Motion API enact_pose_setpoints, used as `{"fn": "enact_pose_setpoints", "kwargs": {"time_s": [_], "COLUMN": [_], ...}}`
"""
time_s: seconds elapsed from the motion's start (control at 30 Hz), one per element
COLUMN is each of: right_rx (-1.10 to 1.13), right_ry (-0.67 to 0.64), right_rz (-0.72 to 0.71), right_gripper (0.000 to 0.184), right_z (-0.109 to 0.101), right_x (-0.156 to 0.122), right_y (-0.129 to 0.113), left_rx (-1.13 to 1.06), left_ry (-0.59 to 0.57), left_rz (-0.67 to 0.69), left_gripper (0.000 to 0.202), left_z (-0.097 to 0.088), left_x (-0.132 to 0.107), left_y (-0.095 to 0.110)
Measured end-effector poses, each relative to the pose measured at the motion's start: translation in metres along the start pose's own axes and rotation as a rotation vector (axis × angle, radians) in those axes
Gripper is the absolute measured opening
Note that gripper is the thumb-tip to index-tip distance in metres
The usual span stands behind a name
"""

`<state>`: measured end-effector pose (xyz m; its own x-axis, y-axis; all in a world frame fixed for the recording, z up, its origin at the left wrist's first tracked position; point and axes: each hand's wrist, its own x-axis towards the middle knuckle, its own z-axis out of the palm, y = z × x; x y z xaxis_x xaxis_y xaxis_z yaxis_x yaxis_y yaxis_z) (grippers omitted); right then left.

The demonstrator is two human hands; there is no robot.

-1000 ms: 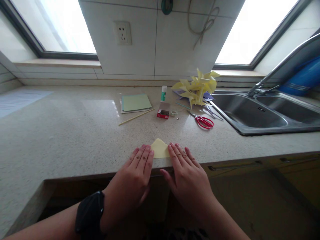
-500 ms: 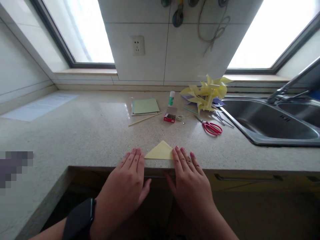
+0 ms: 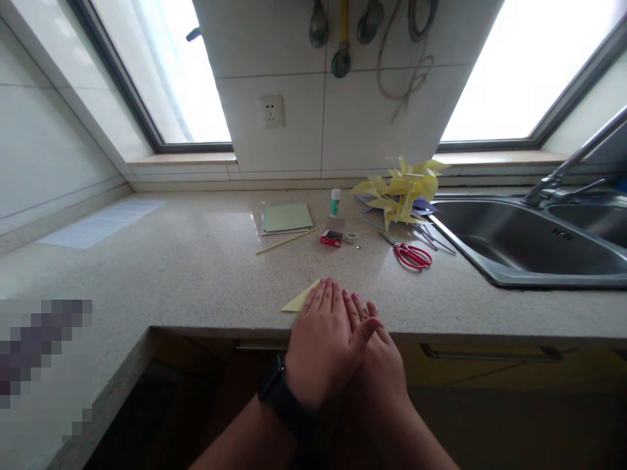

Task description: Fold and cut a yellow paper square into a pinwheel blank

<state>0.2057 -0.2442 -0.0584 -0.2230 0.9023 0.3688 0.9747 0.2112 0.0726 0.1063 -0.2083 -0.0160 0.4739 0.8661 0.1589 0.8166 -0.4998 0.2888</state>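
Observation:
A folded yellow paper triangle (image 3: 298,302) lies at the front edge of the speckled counter (image 3: 196,274). My left hand (image 3: 321,343), with a black watch on its wrist, lies flat over most of the paper, fingers stretched out together. It partly overlaps my right hand (image 3: 379,359), which also lies flat with its fingers on the paper's right part. Only the paper's left corner shows.
Farther back lie red scissors (image 3: 414,256), a red box (image 3: 332,237), a tape roll (image 3: 351,236), a glue stick (image 3: 335,201), a wooden stick (image 3: 285,241), green paper sheets (image 3: 287,217) and yellow paper pinwheels (image 3: 399,189). A steel sink (image 3: 529,245) sits right.
My left hand has slid right across the paper and now lies partly over my right hand. The triangle, open to view before, is mostly covered. The camera has tilted up a little.

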Motion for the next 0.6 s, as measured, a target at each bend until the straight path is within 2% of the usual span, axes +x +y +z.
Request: {"fn": "enact_pose_setpoints", "kwargs": {"time_s": [0.2,0.37,0.6], "right_rx": [0.012,0.05,0.107], "right_ry": [-0.076,-0.107,-0.107], "right_rz": [0.036,0.05,0.081], "right_gripper": [0.059,0.059,0.057], "right_z": [-0.01,-0.014,-0.016], "right_x": [0.001,0.002,0.005], "right_y": [0.001,0.001,-0.001], "left_rx": [0.078,0.125,0.244], "left_ry": [0.099,0.219,0.192], "left_rz": [-0.05,0.0,-0.025], "left_gripper": [0.084,0.077,0.078], "left_z": [0.0,0.006,0.003], "left_x": [-0.02,-0.031,-0.047], "left_y": [-0.022,-0.032,-0.048]}}
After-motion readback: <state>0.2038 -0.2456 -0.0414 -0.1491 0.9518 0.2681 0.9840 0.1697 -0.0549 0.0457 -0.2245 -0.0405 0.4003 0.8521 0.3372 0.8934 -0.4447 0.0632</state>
